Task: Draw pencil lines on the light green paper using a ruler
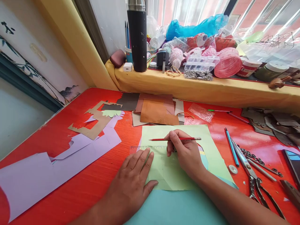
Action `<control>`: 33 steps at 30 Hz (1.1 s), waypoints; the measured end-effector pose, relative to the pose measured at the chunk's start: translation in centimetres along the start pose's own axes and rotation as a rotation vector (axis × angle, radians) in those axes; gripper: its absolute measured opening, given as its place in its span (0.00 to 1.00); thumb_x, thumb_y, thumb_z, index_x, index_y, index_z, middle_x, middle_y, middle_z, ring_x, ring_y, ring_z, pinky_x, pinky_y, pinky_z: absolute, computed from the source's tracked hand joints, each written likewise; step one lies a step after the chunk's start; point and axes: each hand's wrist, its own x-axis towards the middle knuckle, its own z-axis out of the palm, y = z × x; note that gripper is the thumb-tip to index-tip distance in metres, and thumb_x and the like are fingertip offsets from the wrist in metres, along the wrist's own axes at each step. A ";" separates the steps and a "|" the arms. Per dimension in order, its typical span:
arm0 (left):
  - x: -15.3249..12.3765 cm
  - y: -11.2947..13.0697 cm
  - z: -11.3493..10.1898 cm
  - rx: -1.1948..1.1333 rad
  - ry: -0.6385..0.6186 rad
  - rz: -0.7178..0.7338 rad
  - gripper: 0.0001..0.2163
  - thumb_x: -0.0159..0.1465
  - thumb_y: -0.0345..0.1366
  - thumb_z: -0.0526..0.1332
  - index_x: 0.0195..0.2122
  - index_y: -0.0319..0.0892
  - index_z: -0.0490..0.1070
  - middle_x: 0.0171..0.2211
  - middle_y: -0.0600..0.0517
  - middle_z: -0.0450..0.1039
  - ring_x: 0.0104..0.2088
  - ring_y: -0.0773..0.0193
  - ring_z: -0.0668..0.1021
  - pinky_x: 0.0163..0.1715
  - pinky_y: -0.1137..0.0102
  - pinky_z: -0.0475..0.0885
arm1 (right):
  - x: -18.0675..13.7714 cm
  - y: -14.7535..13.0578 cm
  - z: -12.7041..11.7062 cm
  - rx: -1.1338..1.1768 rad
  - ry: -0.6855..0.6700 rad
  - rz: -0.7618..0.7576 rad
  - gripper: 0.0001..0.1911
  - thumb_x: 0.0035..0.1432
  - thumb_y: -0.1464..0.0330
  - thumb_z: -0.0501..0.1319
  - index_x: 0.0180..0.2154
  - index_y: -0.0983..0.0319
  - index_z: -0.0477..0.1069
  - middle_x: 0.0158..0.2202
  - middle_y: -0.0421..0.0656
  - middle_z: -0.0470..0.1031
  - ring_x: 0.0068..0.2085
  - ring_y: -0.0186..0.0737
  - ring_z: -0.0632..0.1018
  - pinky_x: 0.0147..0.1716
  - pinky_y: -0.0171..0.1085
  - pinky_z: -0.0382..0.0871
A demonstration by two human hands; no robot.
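Note:
Fingers stretched out, my left hand (136, 176) lies flat on the left part of a light green sheet of paper (173, 181). Its fingertips reach the lower edge of a clear ruler (134, 150) laid across the sheet. My right hand (184, 150) is closed around a red pencil (160, 139), held nearly level with its point to the left, above the ruler. Faint drawn lines show on the green paper. Under it lies a blue-green sheet (178, 206). Part of the ruler is hidden by my right hand.
Cut purple paper (77, 162) and a brown paper scrap (98, 125) lie left. Leather pieces (159, 114) sit behind the sheet. To the right are scissors (249, 170), a blue pen (232, 147) and a phone (292, 165). A black thermos (138, 40) stands on the crowded sill.

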 end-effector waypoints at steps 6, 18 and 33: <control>0.2 0.0 -0.2 -0.005 0.010 0.006 0.27 0.84 0.48 0.46 0.73 0.36 0.68 0.70 0.41 0.73 0.67 0.48 0.73 0.66 0.56 0.63 | -0.3 0.4 0.2 -0.045 -0.067 -0.010 0.29 0.72 0.41 0.63 0.31 0.57 0.74 0.20 0.37 0.73 0.23 0.40 0.73 0.27 0.40 0.65; 0.5 0.1 -0.5 -0.014 0.026 0.004 0.26 0.84 0.47 0.45 0.70 0.36 0.71 0.69 0.42 0.75 0.66 0.49 0.73 0.66 0.56 0.61 | -0.2 0.4 0.2 -0.056 -0.072 -0.005 0.29 0.73 0.41 0.61 0.31 0.57 0.73 0.19 0.36 0.73 0.23 0.39 0.72 0.28 0.40 0.63; 0.4 0.0 -0.5 -0.001 0.027 0.018 0.26 0.84 0.47 0.48 0.71 0.35 0.71 0.69 0.41 0.74 0.67 0.48 0.72 0.66 0.56 0.61 | -0.1 0.4 0.2 -0.089 -0.086 -0.015 0.30 0.73 0.41 0.61 0.31 0.58 0.73 0.19 0.36 0.72 0.22 0.38 0.73 0.26 0.40 0.62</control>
